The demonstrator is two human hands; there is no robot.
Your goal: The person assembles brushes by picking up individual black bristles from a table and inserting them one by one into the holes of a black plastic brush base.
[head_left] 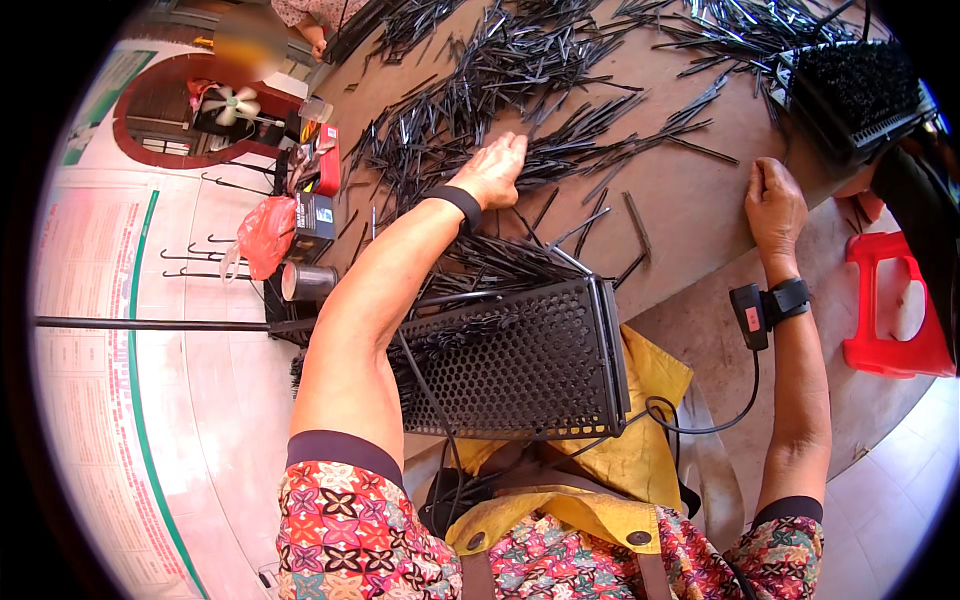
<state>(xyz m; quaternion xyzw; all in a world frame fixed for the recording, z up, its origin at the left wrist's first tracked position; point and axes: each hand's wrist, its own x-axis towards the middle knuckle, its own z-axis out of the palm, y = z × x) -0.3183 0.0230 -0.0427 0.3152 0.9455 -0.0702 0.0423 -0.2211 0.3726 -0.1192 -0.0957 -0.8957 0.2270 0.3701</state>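
Observation:
My left hand [492, 172] reaches forward over a loose pile of thin black strips [530, 60] spread across the brown tabletop [690, 215]. Its fingers are stretched out, and the hand lies at the pile's near side. My right hand [776, 208] hangs at the table's right edge with its fingers curled closed; what they hold, if anything, is hidden. Close to my body, below my left hand, leans a black perforated plastic basket [520, 365]. More black strips [490, 262] lie along its far side.
A second black basket [850, 95] stands at the far right, beside a red plastic stool [900, 310]. At left are a metal can [308, 281], a red plastic bag [267, 236] and a small dark box [315, 215]. Another person's hand [318, 46] shows at the far left.

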